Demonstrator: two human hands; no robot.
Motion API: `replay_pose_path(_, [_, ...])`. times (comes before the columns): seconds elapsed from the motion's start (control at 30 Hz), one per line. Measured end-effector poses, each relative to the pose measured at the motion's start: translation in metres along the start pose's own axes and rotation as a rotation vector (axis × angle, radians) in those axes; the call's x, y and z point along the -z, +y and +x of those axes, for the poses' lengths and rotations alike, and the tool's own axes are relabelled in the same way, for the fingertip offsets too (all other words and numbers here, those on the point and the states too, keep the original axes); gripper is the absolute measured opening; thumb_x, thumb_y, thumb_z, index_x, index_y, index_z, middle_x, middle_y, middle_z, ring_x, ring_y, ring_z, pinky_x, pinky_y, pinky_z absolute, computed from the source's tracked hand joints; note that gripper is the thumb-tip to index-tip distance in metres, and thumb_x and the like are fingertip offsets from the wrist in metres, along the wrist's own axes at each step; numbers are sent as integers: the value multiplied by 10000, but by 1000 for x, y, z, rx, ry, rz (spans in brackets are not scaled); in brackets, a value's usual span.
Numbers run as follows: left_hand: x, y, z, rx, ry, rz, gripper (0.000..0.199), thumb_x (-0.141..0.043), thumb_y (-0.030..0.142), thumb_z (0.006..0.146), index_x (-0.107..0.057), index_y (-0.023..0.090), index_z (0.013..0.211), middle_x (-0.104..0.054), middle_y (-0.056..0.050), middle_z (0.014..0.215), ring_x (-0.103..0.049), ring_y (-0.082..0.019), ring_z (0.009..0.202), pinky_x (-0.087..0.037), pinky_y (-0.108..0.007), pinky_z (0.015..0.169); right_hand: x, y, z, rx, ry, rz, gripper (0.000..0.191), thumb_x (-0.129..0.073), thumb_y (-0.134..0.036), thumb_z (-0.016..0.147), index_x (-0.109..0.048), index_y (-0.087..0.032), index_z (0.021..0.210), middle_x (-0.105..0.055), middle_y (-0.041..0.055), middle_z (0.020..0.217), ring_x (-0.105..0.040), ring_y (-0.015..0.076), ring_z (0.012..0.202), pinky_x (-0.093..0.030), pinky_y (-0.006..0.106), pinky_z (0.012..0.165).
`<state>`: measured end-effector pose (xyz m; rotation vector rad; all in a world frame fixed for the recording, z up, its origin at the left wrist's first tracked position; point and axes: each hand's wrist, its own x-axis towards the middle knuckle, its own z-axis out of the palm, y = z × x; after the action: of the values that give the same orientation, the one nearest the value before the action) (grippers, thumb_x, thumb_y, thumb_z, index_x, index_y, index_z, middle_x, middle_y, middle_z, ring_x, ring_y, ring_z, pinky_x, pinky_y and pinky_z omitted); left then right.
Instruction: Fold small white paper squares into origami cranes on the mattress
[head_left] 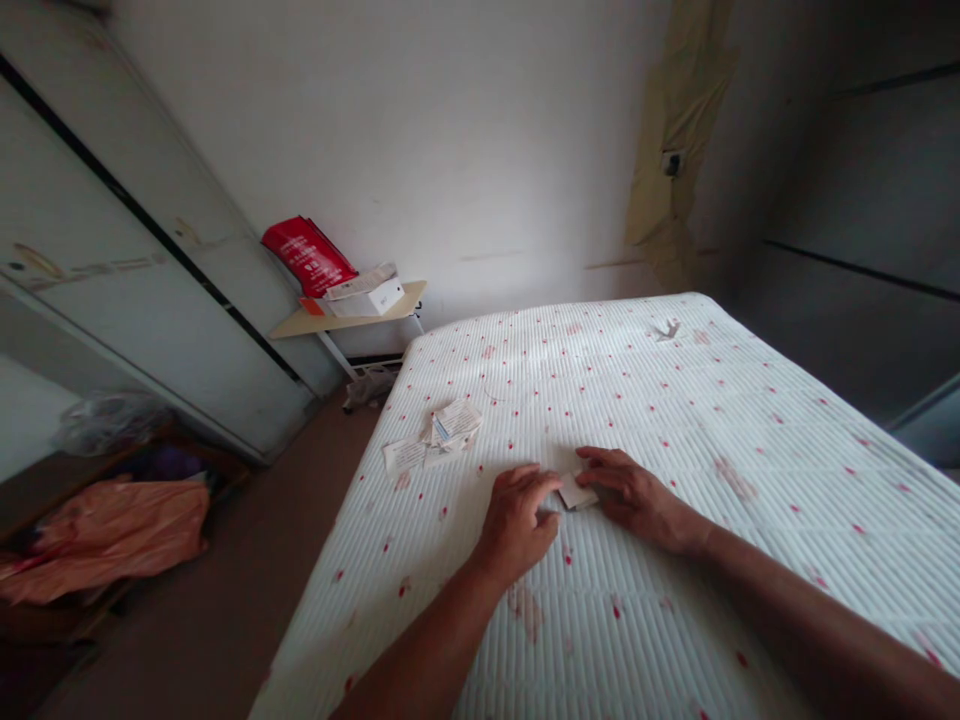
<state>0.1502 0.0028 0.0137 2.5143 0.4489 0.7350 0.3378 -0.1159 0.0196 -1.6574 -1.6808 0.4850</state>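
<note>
A small folded piece of paper [577,492] lies on the quilted mattress [600,620], between my two hands. My left hand [519,522] is palm down, fingers curved and thumb apart, its fingertips at the paper's left edge. From the other side, my right hand [637,500] has its fingers on the paper's upper right part and holds it; the underside of that grip is hidden. Beyond my left hand lies a loose group of printed paper pieces [455,424], some overlapping.
A crumpled scrap [666,330] lies near the mattress's far edge. Behind it, a small table [300,324] bears a red bag [307,255] and a white box [375,297]. An orange plastic bag [120,535] is low at left, by the wardrobe [165,290].
</note>
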Motion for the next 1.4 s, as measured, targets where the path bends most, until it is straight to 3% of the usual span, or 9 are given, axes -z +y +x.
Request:
replay_pose_path(0.3, [-3, 3, 5, -56, 29, 39, 274, -582, 103, 707, -673, 244, 924, -658, -21, 1032, -544, -193, 1037, -403, -387, 935, -5, 1, -1, 39, 33, -116, 470, -488, -6, 635, -631, -185, 1046, -495, 110, 1293, -465, 248, 1178, -416, 419, 969])
replay_pose_path(0.57, [-7, 7, 12, -48, -3, 147, 174, -569, 132, 760, -674, 232, 855, -651, -21, 961, -551, -179, 965, -416, -367, 878, -8, 7, -3, 27, 74, -40, 439, -541, -62, 694, -607, -218, 1099, -497, 89, 1289, -478, 232, 1174, -422, 413, 970])
replay_pose_path(0.77, [-5, 10, 13, -74, -36, 187, 277, -533, 104, 757, -642, 226, 980, -638, -33, 978, -537, -184, 964, -406, -371, 882, -7, 4, -3, 29, 83, -21, 451, -556, -67, 692, -598, -224, 1112, -499, 86, 1288, -476, 235, 1179, -421, 419, 974])
replay_pose_path(1.03, [-6, 11, 11, -137, -46, 297, 200, -512, 146, 808, -672, 212, 908, -603, -60, 994, -498, -209, 987, -410, -391, 856, -6, -5, 2, -68, 122, -43, 180, -507, -121, 793, -675, -186, 802, -577, 105, 1172, -534, 235, 1117, -456, 399, 935])
replay_pose_path(1.17, [-3, 14, 11, -159, -65, 326, 207, -486, 173, 843, -673, 208, 926, -597, -71, 936, -486, -212, 969, -414, -390, 834, -5, -3, 1, 12, 129, -89, 251, -490, -70, 789, -698, -198, 846, -582, 106, 1171, -554, 226, 1085, -483, 381, 886])
replay_pose_path(1.4, [0, 9, 11, -145, -99, 334, 226, -525, 188, 821, -677, 266, 968, -579, -56, 944, -473, -214, 960, -405, -386, 825, 4, -5, 5, 199, -31, -283, 316, -463, -82, 845, -695, -256, 970, -523, 95, 1282, -552, 224, 1075, -497, 386, 845])
